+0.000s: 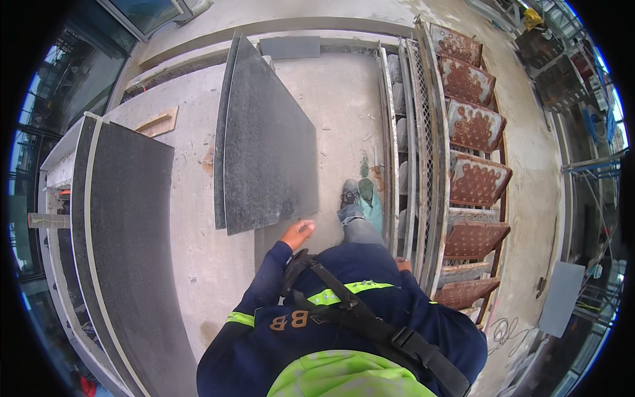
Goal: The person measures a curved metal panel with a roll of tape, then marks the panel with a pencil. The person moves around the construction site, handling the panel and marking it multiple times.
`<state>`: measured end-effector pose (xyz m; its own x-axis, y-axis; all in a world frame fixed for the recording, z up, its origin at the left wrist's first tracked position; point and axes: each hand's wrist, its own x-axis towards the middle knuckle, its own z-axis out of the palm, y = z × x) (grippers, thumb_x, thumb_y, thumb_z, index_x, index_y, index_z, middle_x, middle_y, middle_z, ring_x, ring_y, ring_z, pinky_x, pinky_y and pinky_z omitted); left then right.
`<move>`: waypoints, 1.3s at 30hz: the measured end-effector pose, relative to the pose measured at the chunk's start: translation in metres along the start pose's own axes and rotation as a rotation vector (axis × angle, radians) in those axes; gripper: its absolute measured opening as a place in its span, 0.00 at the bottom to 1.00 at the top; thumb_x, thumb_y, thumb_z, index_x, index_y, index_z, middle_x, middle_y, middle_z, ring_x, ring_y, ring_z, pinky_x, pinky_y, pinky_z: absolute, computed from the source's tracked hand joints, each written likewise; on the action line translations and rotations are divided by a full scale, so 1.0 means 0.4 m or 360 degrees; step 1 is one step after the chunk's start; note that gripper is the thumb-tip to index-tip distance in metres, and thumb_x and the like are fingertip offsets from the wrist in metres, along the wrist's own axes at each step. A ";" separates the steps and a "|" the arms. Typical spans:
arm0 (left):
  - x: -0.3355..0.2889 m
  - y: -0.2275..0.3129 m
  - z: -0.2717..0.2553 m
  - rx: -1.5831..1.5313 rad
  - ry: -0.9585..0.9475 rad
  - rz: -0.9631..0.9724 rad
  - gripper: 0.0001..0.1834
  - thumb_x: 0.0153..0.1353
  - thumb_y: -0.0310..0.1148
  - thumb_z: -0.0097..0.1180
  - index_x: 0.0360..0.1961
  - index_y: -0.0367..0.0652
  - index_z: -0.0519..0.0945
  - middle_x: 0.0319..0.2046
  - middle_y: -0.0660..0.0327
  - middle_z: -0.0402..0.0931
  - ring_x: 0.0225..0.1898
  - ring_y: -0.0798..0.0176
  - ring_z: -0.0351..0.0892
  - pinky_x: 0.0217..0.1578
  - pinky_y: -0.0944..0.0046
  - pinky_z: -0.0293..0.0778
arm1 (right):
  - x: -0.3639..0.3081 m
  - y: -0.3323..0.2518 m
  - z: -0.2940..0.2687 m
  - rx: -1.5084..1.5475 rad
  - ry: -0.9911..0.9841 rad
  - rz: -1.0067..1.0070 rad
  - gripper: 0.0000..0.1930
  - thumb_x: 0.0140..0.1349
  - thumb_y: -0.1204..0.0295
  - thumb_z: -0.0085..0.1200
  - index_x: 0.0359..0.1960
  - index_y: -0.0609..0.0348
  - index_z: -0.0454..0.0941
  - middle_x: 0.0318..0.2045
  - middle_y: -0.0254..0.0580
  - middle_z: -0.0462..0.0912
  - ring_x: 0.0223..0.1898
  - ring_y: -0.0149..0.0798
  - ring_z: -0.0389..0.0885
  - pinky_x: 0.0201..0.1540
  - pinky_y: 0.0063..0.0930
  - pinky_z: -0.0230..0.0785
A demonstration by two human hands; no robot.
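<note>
My left hand (299,234) hangs at the near end of a pair of large dark grey stone slabs (264,139). Its fingers are loosely curled, and nothing shows in them. The slabs stand on edge, leaning close together, and a gap appears to separate them from the hand. Low at my right side, my right hand (403,264) is mostly hidden by my body and sleeve, so its fingers cannot be made out. It is nearest to the long metal frames (423,192) standing on the right.
Another dark slab (129,231) leans on a rack at the left. Rusty stair treads (479,126) run along the right beyond the frames. A small wooden piece (157,123) lies on the concrete floor (340,112). My shoe (350,192) is beside a green-blue sheet (372,206).
</note>
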<state>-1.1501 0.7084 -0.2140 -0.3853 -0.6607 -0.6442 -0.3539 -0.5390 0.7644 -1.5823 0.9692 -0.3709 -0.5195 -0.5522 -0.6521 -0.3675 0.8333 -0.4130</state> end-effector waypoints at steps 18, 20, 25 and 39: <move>0.625 0.820 -0.082 0.0591 0.0326 0.0212 0.29 0.71 0.55 0.59 0.61 0.43 0.83 0.55 0.49 0.86 0.57 0.49 0.85 0.59 0.53 0.77 | 0.866 -1.029 -0.331 0.1193 -0.0251 -0.0368 0.12 0.78 0.64 0.53 0.49 0.60 0.83 0.31 0.41 0.87 0.27 0.33 0.84 0.32 0.29 0.77; 0.712 0.824 -0.111 0.0543 0.0273 0.0183 0.28 0.72 0.55 0.58 0.62 0.46 0.82 0.57 0.51 0.85 0.59 0.50 0.84 0.61 0.53 0.75 | 0.910 -1.026 -0.297 0.1199 -0.0408 -0.0244 0.12 0.78 0.65 0.52 0.48 0.59 0.83 0.30 0.40 0.87 0.26 0.34 0.84 0.30 0.31 0.77; 0.971 0.910 -0.216 0.0497 0.0253 0.0215 0.29 0.72 0.55 0.58 0.64 0.46 0.82 0.58 0.51 0.84 0.60 0.49 0.84 0.62 0.53 0.75 | 1.042 -0.972 -0.342 0.0208 -0.0738 -0.0385 0.12 0.74 0.64 0.57 0.47 0.59 0.85 0.30 0.46 0.89 0.27 0.41 0.87 0.29 0.34 0.80; 1.406 1.541 -0.744 0.0512 0.0765 0.0572 0.30 0.71 0.55 0.57 0.61 0.43 0.81 0.56 0.49 0.85 0.59 0.46 0.83 0.61 0.49 0.76 | 1.727 -2.230 -0.614 0.0837 -0.0422 -0.0362 0.12 0.75 0.63 0.54 0.52 0.54 0.80 0.33 0.44 0.89 0.25 0.37 0.85 0.25 0.32 0.74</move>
<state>-1.3312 -0.1507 -0.0974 -0.1309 -0.9686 -0.2114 -0.5393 -0.1093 0.8350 -1.8029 -0.1617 -0.2971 -0.2396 -0.7481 -0.6188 0.0173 0.6340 -0.7732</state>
